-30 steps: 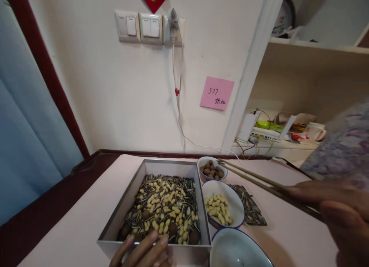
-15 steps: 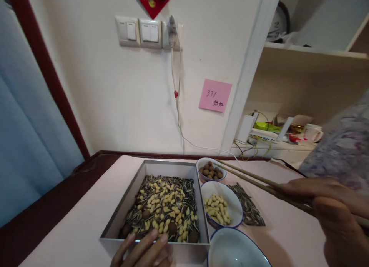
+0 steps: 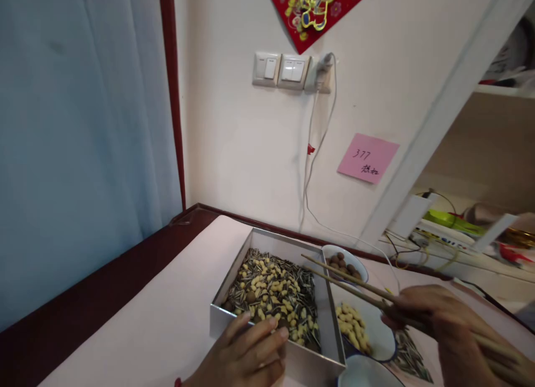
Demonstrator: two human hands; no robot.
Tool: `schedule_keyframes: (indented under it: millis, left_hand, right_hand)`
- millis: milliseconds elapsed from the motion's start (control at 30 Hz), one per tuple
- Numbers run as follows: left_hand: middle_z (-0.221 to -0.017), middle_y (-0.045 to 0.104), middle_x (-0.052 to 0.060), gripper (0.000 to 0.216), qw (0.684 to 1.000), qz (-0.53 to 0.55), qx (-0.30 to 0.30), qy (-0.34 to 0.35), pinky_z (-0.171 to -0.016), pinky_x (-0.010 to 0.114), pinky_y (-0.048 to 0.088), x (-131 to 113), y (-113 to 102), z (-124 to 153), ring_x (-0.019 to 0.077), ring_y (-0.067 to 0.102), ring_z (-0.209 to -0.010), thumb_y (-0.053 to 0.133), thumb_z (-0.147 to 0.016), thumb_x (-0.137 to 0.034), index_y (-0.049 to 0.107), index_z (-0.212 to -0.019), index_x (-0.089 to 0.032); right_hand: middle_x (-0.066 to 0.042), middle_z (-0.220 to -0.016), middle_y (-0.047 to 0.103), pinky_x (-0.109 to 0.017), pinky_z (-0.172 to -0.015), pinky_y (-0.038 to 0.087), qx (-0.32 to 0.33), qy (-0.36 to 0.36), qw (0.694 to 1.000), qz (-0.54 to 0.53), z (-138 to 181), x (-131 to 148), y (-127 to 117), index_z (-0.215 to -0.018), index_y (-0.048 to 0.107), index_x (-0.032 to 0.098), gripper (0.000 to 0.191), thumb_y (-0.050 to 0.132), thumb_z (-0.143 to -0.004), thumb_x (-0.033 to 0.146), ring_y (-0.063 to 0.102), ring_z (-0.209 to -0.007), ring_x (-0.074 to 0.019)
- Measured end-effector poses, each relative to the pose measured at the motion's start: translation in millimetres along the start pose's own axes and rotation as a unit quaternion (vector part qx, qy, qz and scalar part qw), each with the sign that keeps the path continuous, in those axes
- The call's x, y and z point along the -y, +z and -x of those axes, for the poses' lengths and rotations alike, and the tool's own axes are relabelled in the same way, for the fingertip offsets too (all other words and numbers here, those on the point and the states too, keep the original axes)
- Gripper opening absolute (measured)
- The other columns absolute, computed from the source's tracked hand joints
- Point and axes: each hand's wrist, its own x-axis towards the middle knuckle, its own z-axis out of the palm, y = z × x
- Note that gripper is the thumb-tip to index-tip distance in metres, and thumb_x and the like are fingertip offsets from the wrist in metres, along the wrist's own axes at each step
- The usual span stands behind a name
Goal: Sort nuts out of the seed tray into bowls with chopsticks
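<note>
My right hand (image 3: 443,325) is closed around a pair of wooden chopsticks (image 3: 355,286). Their tips, slightly apart and with nothing between them, hover over the right side of a square metal tray (image 3: 330,320). Inside the tray lie striped sunflower seeds (image 3: 303,278), peanuts in their shells (image 3: 276,286) and several round brown nuts. My left hand (image 3: 251,353) rests at the tray's near edge, fingers stretched out over the rim. Right of the tray, one bowl (image 3: 382,342) holds peanuts and a smaller bowl (image 3: 355,259) behind it holds brown nuts.
A third bowl (image 3: 368,373) stands near the front, partly cut off. Sunflower seeds (image 3: 412,356) lie in a patch right of the peanut bowl. Behind the table, a white cable (image 3: 334,228) runs down the wall. Shelves with a router (image 3: 443,236) stand at the right.
The view has swung left. My right hand has carried the chopsticks left, from by the nut bowl to over the tray. My left hand stays at the tray's near edge.
</note>
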Motion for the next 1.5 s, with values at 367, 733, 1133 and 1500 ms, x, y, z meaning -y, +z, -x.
schedule_keyframes:
  millis: [367,733,1133,1500]
  left_hand:
    - [-0.140,0.060,-0.007,0.004,1.000,0.024,-0.001,0.003,-0.123,0.038,0.013,-1.3,-0.5,4.1,0.0133,0.047,-0.134,0.069,-0.092,-0.031,0.070,-0.095,-0.030]
    - [-0.143,0.057,-0.008,0.005,0.999,0.011,-0.008,0.031,-0.123,0.038,0.016,3.0,10.2,13.6,0.0127,0.045,-0.136,0.069,-0.093,-0.031,0.070,-0.098,-0.032]
    - [-0.145,0.053,-0.016,0.017,0.999,-0.028,0.008,0.018,-0.120,0.030,0.028,5.3,9.0,14.9,0.0078,0.036,-0.142,0.063,-0.096,-0.043,0.067,-0.111,-0.038]
    - [-0.149,0.049,-0.015,0.016,1.000,-0.014,0.022,0.011,-0.125,0.034,0.013,5.2,7.4,15.6,0.0078,0.035,-0.143,0.063,-0.096,-0.041,0.068,-0.111,-0.037]
  right_hand:
    - [-0.002,-0.091,0.071,-0.027,-0.074,0.056,0.153,0.059,0.986,-0.040,-18.5,34.4,73.0,-0.093,0.069,0.023,0.028,0.048,-0.099,0.041,0.070,-0.085,-0.0174]
    - [0.000,-0.077,0.062,-0.029,-0.068,0.045,0.244,-0.004,0.969,-0.033,-23.7,28.7,140.1,-0.082,0.060,0.023,0.030,0.044,-0.101,0.040,0.059,-0.074,-0.0145]
    - [0.001,-0.076,0.060,-0.026,-0.066,0.045,0.243,-0.033,0.969,-0.028,-23.1,19.4,137.0,-0.083,0.059,0.023,0.026,0.045,-0.102,0.032,0.058,-0.071,-0.0120]
    - [-0.003,-0.096,0.071,-0.024,-0.072,0.054,0.135,-0.061,0.986,0.072,-11.2,8.0,46.8,-0.101,0.067,0.029,0.017,0.051,-0.096,0.031,0.068,-0.087,-0.0175]
